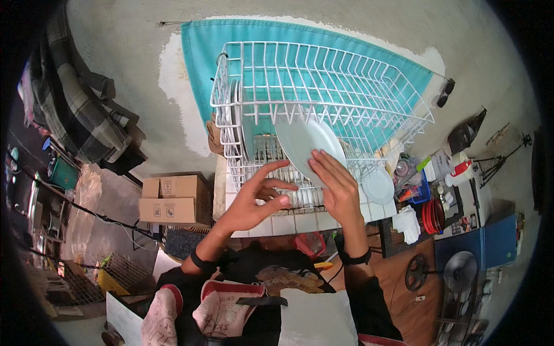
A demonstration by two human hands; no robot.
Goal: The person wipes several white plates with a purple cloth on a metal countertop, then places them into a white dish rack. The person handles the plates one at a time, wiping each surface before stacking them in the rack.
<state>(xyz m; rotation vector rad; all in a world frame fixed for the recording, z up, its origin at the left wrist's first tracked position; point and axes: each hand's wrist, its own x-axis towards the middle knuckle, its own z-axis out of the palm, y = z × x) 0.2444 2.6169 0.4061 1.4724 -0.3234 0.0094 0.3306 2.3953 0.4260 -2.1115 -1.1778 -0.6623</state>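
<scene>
A large white plate (305, 140) is tilted on edge inside the white wire dish rack (266, 104), under its upper tier. My right hand (342, 186) grips the plate's lower right part, fingers flat on the face and thumb hidden. To the left of the plate, my left hand (257, 201) is held with fingers apart and nothing in it. Several plates (237, 121) stand upright at the rack's left end. A small white saucer (378, 186) rests at the rack's right end.
The rack stands on a white tiled counter (283, 222) before a turquoise cloth (199, 65) on the wall. At left is a cardboard box (168, 209). On the right are a blue basket (420, 190) of utensils, red round items (433, 216) and white tissues (407, 224).
</scene>
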